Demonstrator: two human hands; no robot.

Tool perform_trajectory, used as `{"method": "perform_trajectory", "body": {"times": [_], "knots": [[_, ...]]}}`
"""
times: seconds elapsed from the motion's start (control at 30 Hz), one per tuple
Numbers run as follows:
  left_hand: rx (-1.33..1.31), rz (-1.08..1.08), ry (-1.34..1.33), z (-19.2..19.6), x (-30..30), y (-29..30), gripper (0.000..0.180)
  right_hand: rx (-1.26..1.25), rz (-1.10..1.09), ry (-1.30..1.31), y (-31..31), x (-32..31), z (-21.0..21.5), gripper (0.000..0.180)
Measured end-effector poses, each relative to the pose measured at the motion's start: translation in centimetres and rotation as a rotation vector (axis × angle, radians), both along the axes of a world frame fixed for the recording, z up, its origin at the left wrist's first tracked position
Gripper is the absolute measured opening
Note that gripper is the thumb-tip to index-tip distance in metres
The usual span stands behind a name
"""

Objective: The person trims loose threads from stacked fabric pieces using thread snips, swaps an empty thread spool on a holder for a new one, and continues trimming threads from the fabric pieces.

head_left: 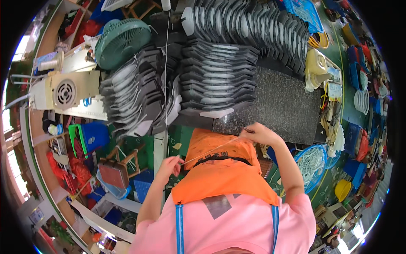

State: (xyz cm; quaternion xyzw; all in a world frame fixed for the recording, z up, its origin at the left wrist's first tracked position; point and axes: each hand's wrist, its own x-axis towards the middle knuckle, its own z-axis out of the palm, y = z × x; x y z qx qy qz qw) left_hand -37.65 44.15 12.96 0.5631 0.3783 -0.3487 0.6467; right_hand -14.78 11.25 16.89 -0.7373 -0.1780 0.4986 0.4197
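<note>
A thin pale strip (211, 151) runs slantwise, stretched between my two hands in front of the orange apron (224, 180). My left hand (171, 166) is closed in a pinch on its lower left end. My right hand (259, 133) is closed at the upper right end, by the table's near edge. A small dark, pointed thing (248, 130) sticks out of the right fingers; its kind is too small to tell. Just beyond lies a stack of dark cut pieces with pale grey patches (218, 80), overlapping in rows on the speckled dark tabletop (287, 106).
More stacked pieces lie at the left (135, 93) and far back (249, 25). A green fan (122, 42) and a cream sewing machine (63, 91) stand left. A blue basket of pale strips (311, 167) is at the right. A wooden stool (116, 171) is at the lower left.
</note>
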Motion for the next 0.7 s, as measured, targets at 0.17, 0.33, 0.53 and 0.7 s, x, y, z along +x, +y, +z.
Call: {"method": "perform_trajectory", "body": {"times": [0.17,0.33,0.53,0.7], "knots": [[-0.345,0.935,0.346,-11.0,-19.8,-3.8,0.032,0.219,0.354,-0.210,6.7,-1.3,-1.3,0.022],[-0.370,1.053,0.185,-11.0,-18.8,-4.0,0.025,0.305,0.573,-0.246,9.5,-4.4,-0.6,0.025],[0.727,-0.269,-0.537,-1.0,0.8,-3.3,0.037,0.272,0.204,-0.452,8.7,-4.4,-0.3,0.024],[-0.343,0.001,-0.473,6.5,10.4,-8.8,0.023,0.367,-0.228,-0.408,8.1,-4.5,2.4,0.017]]}}
